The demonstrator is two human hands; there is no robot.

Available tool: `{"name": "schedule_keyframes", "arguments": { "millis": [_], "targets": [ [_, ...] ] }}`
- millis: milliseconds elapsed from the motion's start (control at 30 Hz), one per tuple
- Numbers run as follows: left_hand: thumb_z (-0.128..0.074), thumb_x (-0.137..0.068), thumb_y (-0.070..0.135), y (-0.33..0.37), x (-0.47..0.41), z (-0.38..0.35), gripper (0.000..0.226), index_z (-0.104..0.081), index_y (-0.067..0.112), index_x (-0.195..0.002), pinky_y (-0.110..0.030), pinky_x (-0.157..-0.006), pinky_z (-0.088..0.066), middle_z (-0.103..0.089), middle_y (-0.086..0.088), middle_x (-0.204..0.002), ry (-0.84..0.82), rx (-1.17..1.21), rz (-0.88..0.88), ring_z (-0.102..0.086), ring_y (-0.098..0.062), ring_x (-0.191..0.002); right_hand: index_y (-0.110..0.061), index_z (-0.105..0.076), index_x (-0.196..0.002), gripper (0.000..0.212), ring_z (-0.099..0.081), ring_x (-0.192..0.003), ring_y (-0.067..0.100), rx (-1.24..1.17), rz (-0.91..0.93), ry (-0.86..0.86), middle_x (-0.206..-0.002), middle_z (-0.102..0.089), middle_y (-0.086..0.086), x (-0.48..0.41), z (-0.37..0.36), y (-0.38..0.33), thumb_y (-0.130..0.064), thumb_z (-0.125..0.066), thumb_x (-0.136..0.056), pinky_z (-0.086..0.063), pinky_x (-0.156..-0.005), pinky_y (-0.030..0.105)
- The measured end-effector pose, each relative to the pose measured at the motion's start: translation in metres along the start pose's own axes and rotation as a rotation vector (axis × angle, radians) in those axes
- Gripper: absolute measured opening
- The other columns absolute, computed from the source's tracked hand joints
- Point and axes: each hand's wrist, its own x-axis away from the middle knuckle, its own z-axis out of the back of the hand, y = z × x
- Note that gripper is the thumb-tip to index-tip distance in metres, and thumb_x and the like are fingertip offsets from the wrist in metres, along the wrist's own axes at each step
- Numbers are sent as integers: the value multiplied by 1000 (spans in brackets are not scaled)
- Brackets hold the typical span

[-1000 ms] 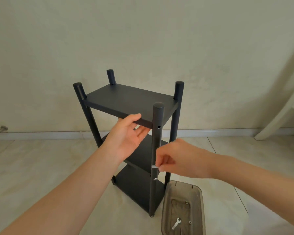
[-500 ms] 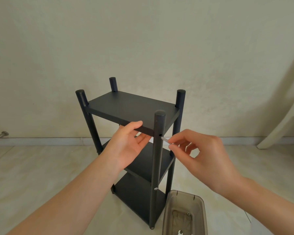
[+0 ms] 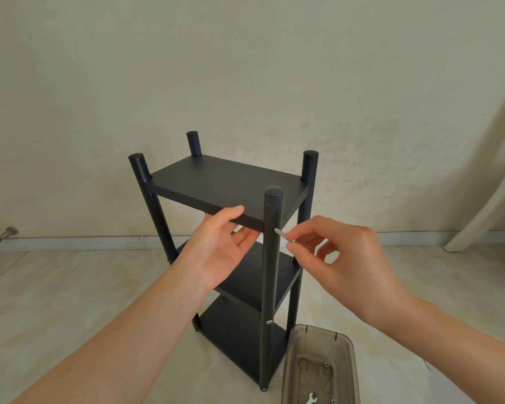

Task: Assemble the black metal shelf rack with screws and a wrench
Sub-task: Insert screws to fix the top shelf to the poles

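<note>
Black rack (image 3: 260, 284) is seen upright on floor (image 3: 70, 287). Top shelf (image 3: 231, 182) edge is gripped by left hand (image 3: 220, 249) (thumb above, fingers beneath); screw (image 3: 282, 234) is pinched by right hand (image 3: 350, 263), tip touching front post (image 3: 271, 266).

Your black three-shelf rack (image 3: 228, 182) stands upright on the floor (image 3: 70, 287). Your silver screw (image 3: 281, 233) points slantwise into the front post (image 3: 271, 272); the wrench (image 3: 312, 400) lies in the tray (image 3: 318, 329).

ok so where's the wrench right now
In the head view the wrench lies at the bottom edge inside the brown tray on the floor, just right of the rack's front post.
</note>
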Motion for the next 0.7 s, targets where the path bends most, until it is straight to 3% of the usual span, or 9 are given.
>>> {"name": "schedule_keyframes", "arguments": {
  "millis": [233,400,700],
  "targets": [
    [-71,-85,14,0,1,-1,40,-56,13,-121,-30,-68,-61,-69,-15,-115,3,-14,-3,-75,-26,-97,-31,-70,-96,10,-59,-90,-6,-3,-40,-30,-80,-63,-23,0,-6,-1,-26,-71,-87,-45,-70,2],
    [-76,-69,15,0,1,0,54,-56,12,-120,-30,-67,-60,-75,-13,-102,-34,25,-5,-75,-27,-96,-30,-69,-97,9,-61,-84,-5,18,-78,-28,-79,-61,-25,-4,-10,-1,-28,-71,-87,-45,-71,0],
    [-77,-68,16,-1,-2,2,55,-57,12,-119,-31,-69,-61,-76,-12,-104,-54,33,7,-74,-28,-100,-34,-65,-83,14,-66,-72,1,-136,-184,46,-75,-68,-18,-11,-18,0,-27,-76,-84,-56,-68,16]
  ]
}}
